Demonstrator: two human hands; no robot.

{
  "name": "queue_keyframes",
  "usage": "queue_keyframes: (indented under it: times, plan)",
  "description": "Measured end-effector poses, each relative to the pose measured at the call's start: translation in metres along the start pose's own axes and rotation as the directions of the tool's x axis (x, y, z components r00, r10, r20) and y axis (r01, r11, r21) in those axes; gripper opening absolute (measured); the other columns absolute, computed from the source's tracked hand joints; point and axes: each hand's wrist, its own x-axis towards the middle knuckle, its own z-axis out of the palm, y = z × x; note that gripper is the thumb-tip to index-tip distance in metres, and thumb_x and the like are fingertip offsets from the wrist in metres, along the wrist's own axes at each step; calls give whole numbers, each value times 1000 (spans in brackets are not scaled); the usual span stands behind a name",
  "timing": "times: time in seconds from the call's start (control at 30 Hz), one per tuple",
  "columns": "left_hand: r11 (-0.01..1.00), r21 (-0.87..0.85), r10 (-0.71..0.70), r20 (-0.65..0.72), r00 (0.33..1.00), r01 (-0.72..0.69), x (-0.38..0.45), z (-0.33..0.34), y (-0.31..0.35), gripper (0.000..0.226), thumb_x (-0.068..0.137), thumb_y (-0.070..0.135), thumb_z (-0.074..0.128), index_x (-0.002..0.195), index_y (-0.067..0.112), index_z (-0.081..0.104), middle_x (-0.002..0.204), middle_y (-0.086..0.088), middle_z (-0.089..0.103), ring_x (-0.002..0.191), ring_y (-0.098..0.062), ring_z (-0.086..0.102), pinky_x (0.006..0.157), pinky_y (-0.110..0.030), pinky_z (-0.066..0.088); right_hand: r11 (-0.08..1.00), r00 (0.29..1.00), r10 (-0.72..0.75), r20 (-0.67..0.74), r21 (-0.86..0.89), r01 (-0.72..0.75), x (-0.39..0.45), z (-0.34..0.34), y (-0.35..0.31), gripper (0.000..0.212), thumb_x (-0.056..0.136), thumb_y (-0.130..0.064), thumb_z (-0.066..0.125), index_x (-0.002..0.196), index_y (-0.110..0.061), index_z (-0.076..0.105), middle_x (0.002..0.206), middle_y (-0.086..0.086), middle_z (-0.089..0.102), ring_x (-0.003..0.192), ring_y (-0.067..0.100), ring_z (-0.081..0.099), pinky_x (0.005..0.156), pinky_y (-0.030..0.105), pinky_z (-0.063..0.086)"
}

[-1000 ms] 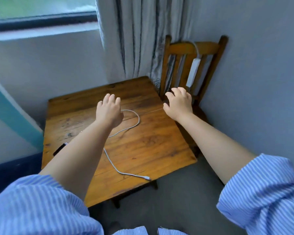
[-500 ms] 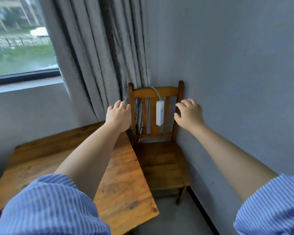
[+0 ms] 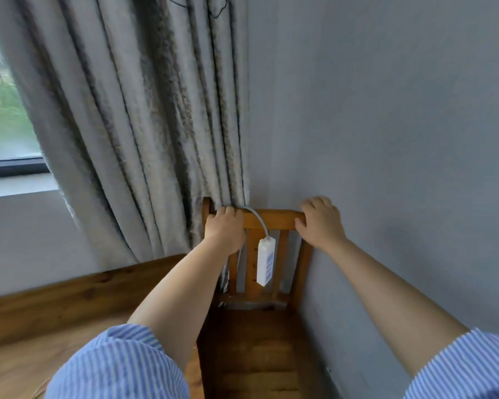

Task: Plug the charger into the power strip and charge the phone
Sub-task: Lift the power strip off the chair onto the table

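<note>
A white power strip (image 3: 266,261) hangs by its grey cord (image 3: 258,219) over the top rail of a wooden chair (image 3: 271,219). My left hand (image 3: 224,228) grips the left end of that rail, just left of the cord. At the rail's right end my right hand (image 3: 319,220) is closed over the corner. The strip dangles between my hands in front of the back slats. Neither the charger cable nor the phone is in sight.
A grey curtain (image 3: 133,110) hangs left of the chair and touches its back. A grey wall (image 3: 386,139) runs along the chair's right side. The wooden table (image 3: 55,312) lies at the lower left, against the chair seat (image 3: 257,349). A window (image 3: 3,116) is at the far left.
My view has swung up and right from the table to the chair. Both hands moved forward from open in the air to gripping the chair's top rail.
</note>
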Motion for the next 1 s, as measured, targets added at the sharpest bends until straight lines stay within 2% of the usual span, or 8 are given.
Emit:
queue_keyframes:
  times: [0.27, 0.37, 0.5, 0.6, 0.67, 0.77, 0.9, 1.0]
  plan:
    - [989, -94, -100, 142, 985, 114, 76, 37, 27, 43, 90, 20, 44, 130, 8, 37, 135, -13, 44, 124, -30, 40, 94, -40, 42, 996, 980, -77, 183, 62, 67, 76, 58, 23, 38, 90, -17, 47, 127, -9, 45, 132, 17, 50, 124, 33, 38, 100, 41, 37]
    - [942, -206, -217, 229, 949, 265, 94, 51, 39, 30, 93, 18, 41, 119, 7, 49, 121, -13, 57, 109, -30, 54, 78, -35, 47, 988, 955, -121, 271, 125, 90, 101, 81, 35, 38, 92, -12, 44, 130, -7, 41, 134, 19, 47, 125, 34, 38, 101, 42, 37]
    - [821, -416, -267, 324, 907, 390, 113, 71, 50, 27, 90, 13, 47, 110, -1, 59, 116, -18, 62, 107, -33, 58, 89, -39, 48, 965, 919, -189, 346, 240, 108, 116, 112, 47, 43, 91, -7, 46, 133, -6, 35, 139, 18, 42, 128, 31, 37, 109, 38, 31]
    - [728, -476, -336, 380, 862, 494, 125, 84, 59, 26, 92, 3, 42, 115, -5, 51, 119, -20, 59, 108, -32, 56, 85, -35, 49, 947, 931, -231, 282, 286, 149, 118, 135, 57, 46, 89, -4, 48, 134, -6, 35, 142, 14, 41, 130, 27, 35, 111, 35, 26]
    - [553, -618, -429, 364, 827, 558, 134, 97, 58, 29, 94, 18, 41, 106, -2, 57, 101, -20, 65, 92, -32, 61, 71, -36, 48, 934, 947, -227, 226, 327, 146, 119, 144, 61, 46, 88, 0, 48, 132, -4, 38, 140, 14, 43, 129, 27, 36, 111, 34, 27]
    - [559, -644, -494, 247, 834, 522, 141, 114, 59, 36, 93, 34, 42, 91, 4, 61, 80, -16, 67, 72, -31, 62, 49, -29, 37, 925, 958, -243, 156, 333, 180, 118, 152, 64, 47, 87, 4, 49, 132, -4, 39, 140, 13, 45, 129, 27, 37, 111, 33, 27]
    - [548, -685, -510, 181, 841, 480, 147, 123, 60, 34, 93, 29, 44, 61, 18, 46, 54, 2, 48, 46, -12, 42, 42, -25, 30, 928, 969, -223, 110, 328, 176, 116, 156, 62, 45, 86, 2, 50, 130, -3, 42, 138, 13, 48, 126, 28, 40, 109, 34, 30]
    - [549, -694, -509, 165, 845, 466, 142, 123, 56, 30, 93, 25, 43, 65, 14, 45, 53, 2, 45, 47, -12, 43, 42, -24, 30, 931, 972, -225, 68, 309, 194, 117, 154, 58, 42, 79, 3, 56, 121, 3, 51, 125, 21, 58, 116, 33, 51, 102, 41, 39]
